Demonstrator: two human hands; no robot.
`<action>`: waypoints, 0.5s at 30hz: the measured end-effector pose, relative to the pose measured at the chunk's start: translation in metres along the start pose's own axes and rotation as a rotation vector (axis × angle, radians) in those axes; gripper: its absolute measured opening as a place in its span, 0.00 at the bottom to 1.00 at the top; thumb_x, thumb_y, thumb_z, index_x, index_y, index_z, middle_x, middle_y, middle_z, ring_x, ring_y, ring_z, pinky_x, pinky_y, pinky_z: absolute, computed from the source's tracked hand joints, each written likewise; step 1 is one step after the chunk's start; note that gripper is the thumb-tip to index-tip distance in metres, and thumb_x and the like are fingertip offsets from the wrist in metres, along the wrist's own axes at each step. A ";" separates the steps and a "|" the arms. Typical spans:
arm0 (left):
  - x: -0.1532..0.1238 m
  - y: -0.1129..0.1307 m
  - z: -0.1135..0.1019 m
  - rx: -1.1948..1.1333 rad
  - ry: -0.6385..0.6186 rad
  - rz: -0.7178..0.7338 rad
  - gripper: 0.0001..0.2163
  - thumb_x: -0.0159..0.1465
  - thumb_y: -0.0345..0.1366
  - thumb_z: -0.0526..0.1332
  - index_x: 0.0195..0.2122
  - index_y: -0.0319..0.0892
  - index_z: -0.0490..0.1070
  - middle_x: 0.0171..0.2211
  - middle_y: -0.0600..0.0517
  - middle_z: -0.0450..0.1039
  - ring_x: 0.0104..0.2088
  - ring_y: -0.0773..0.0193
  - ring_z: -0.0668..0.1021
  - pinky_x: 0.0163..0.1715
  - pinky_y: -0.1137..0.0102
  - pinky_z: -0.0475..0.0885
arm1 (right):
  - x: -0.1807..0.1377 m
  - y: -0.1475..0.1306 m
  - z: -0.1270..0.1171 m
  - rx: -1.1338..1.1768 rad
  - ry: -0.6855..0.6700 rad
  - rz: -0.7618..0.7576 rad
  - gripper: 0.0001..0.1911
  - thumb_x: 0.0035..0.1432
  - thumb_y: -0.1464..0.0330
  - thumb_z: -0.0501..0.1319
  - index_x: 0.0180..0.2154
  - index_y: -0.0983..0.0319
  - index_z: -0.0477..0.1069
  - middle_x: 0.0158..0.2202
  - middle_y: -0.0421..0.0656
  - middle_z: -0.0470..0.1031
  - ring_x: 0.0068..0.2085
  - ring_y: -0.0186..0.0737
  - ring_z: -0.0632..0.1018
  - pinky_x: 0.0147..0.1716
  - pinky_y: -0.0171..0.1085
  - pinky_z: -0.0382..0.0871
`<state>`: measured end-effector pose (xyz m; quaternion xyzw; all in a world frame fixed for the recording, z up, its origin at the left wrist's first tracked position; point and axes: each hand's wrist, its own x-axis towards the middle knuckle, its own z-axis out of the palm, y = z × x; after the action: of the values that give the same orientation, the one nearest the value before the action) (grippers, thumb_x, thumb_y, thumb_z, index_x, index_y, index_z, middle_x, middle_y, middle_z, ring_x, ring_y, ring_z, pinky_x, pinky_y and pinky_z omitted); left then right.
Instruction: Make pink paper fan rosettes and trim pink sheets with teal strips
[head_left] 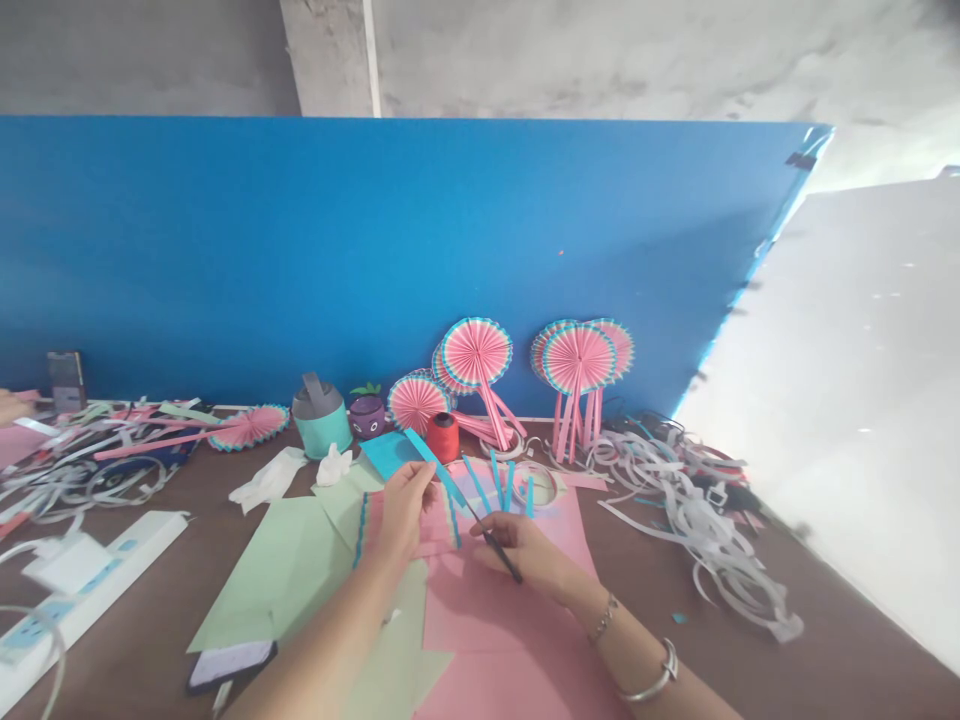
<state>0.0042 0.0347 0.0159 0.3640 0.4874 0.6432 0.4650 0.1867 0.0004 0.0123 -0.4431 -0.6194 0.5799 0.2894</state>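
My left hand pinches a thin blue paper strip above a folded pink paper piece with blue edging. My right hand is closed around a slim dark tool whose tip points toward the strip's lower end. Both hands hover over pink paper sheets on the brown table. Several short blue strips lie just beyond the hands.
Finished pink paper fans lean on the blue wall. A red thread spool, a teal cup, a purple toy, green paper, a phone, a white power strip and curled white paper scraps lie around.
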 end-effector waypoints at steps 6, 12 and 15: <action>0.000 0.000 0.000 0.005 -0.010 -0.008 0.15 0.49 0.47 0.66 0.19 0.42 0.64 0.14 0.59 0.62 0.16 0.73 0.63 0.18 0.75 0.56 | 0.000 0.001 0.001 -0.021 0.005 0.022 0.17 0.47 0.60 0.68 0.37 0.63 0.72 0.23 0.35 0.65 0.21 0.27 0.59 0.21 0.31 0.50; -0.001 -0.001 0.000 0.000 -0.023 -0.006 0.15 0.50 0.46 0.66 0.19 0.42 0.64 0.14 0.59 0.63 0.16 0.73 0.63 0.18 0.75 0.56 | -0.001 -0.001 0.000 -0.057 0.017 0.033 0.17 0.47 0.60 0.67 0.37 0.63 0.73 0.22 0.35 0.65 0.21 0.27 0.59 0.20 0.31 0.49; -0.001 -0.002 0.000 -0.003 -0.030 -0.004 0.15 0.51 0.45 0.65 0.19 0.42 0.64 0.14 0.59 0.63 0.16 0.73 0.63 0.18 0.75 0.56 | -0.001 -0.003 0.001 -0.066 0.025 0.040 0.18 0.47 0.59 0.68 0.37 0.63 0.73 0.21 0.34 0.65 0.20 0.27 0.58 0.19 0.30 0.49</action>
<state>0.0047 0.0341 0.0144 0.3719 0.4802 0.6374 0.4741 0.1862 -0.0008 0.0150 -0.4719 -0.6256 0.5593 0.2705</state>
